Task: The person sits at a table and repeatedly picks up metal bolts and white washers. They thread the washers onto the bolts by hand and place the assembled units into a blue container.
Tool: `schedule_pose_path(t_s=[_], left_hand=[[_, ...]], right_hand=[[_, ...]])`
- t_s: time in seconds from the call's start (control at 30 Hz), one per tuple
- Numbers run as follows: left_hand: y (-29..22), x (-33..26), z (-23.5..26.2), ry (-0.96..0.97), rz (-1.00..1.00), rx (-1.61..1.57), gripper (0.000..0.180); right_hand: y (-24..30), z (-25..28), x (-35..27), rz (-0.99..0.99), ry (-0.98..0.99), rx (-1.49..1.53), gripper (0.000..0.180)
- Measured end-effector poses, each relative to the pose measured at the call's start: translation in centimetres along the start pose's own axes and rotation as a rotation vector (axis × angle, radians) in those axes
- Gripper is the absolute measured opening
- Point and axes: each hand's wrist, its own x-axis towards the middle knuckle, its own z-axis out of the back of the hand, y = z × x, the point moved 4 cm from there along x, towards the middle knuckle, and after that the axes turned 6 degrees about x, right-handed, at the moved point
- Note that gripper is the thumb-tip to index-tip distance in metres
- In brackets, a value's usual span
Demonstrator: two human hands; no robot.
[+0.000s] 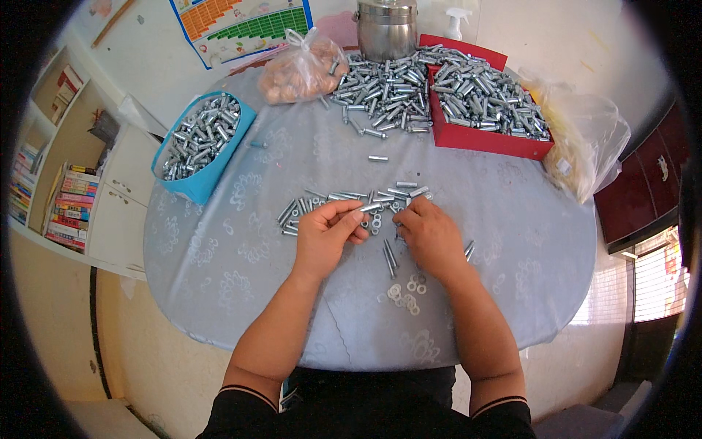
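Note:
My left hand pinches a shiny metal expansion bolt between thumb and fingertips, its end pointing right. To its right, my right hand is closed with its fingertips down at the tabletop; whatever they grip is hidden. Around both hands lies a loose pile of metal sleeves, bolts and nuts. A few long bare bolts rest between my forearms, with several flat washers nearer to me. More bolts stick out beside my right wrist.
A blue bin full of bolts stands at the left. At the back are a heap of bolts, a red box of them, a bag of round brown items, a steel pot and a clear plastic bag.

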Motion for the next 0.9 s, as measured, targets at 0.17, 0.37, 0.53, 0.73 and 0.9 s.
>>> schedule_pose_path(t_s=[0.17, 0.37, 0.53, 0.73, 0.9], left_hand=[[0.3, -0.1, -0.1, 0.032, 0.004, 0.009, 0.023], [0.5, -0.1, -0.4, 0.07, -0.006, 0.02, 0.022], [0.5, -0.3, -0.6, 0.103, 0.019, 0.035, 0.022], [0.7, -0.4, -0.7, 0.142, 0.006, 0.024, 0.022], [0.8, -0.5, -0.8, 0.166, 0.014, 0.018, 0.021]], right_hand=[[-0.3, 0.8, -0.1, -0.171, -0.078, 0.365, 0.021], [-1.7, -0.3, -0.6, -0.347, -0.067, 1.073, 0.016], [-1.4, -0.5, -0.7, -0.375, -0.037, 1.176, 0.018], [-1.1, 0.2, -0.7, -0.399, -0.021, 1.125, 0.019], [-0.9, 0.4, -0.8, -0.416, 0.017, 1.042, 0.018]])
